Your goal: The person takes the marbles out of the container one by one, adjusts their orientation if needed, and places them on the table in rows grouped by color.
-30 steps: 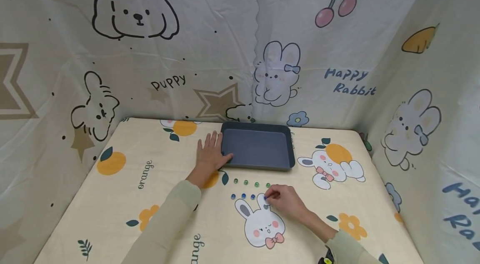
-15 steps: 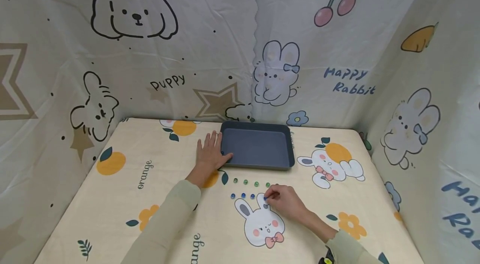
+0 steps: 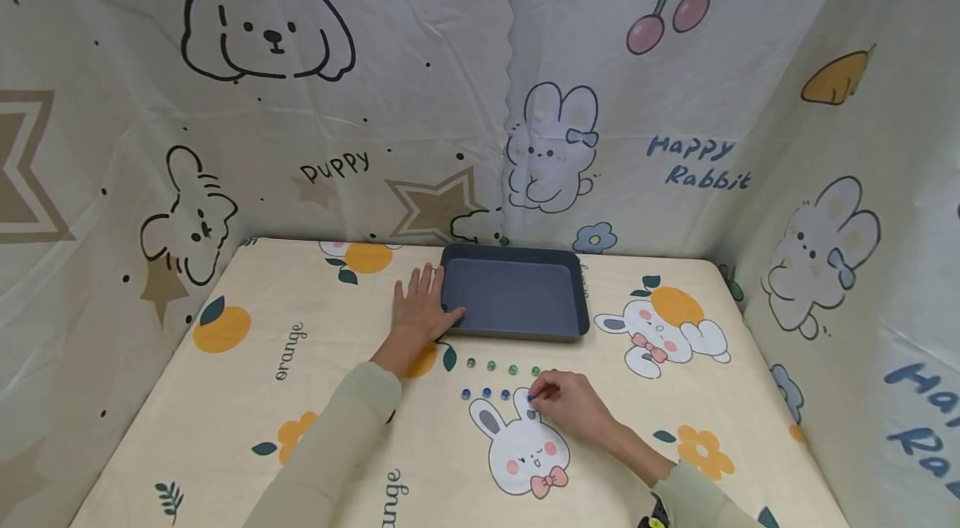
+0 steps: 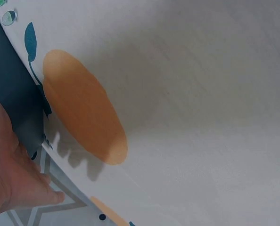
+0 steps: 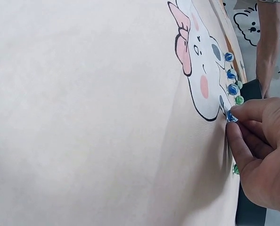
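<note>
My right hand (image 3: 572, 407) pinches a blue marble (image 5: 232, 116) between thumb and forefinger, at the right end of a row of blue marbles (image 3: 487, 393). Just behind that row runs another one of green marbles (image 3: 491, 366), partly hidden by the right hand in the right wrist view. My left hand (image 3: 422, 307) lies with fingers spread at the left side of a dark grey rectangular tray (image 3: 517, 334), its thumb over the front left corner. In the left wrist view this hand (image 4: 12, 174) shows at the lower left beside the tray's dark wall.
A cream cloth with printed oranges, flowers and rabbits (image 3: 528, 457) covers the table. Behind the tray rises a pale printed curtain (image 3: 450, 95), which also encloses the left and right sides. The table's far edge runs close behind the tray.
</note>
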Demonstrator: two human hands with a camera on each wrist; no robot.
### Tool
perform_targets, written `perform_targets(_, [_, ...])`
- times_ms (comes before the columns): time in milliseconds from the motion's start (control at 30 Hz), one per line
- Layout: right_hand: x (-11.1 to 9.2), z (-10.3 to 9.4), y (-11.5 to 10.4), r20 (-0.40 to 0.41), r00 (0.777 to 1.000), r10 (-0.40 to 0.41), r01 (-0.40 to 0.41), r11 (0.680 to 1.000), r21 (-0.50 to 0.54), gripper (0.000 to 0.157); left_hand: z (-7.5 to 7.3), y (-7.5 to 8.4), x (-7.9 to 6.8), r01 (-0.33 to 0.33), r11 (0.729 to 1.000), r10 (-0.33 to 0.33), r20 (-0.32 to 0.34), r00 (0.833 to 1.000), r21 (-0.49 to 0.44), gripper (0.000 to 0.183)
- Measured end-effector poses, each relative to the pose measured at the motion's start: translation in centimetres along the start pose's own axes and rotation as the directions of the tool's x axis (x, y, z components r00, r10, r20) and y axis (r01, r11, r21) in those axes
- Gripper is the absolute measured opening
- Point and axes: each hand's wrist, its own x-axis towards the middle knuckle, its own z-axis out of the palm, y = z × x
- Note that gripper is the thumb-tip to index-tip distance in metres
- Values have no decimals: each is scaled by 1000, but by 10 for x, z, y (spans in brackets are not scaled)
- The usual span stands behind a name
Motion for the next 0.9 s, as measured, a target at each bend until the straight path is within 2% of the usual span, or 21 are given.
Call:
perform_targets(667, [0,0,0,-1,1000,18,-18,999,30,11,1,0,0,6,1000,-6,1,1000,2,96])
perform_targets(900, [7,-10,-11,-76,997,30,-30,999,11,11,-1,0,-1,4,1000,-4,-12,1000,-1,95])
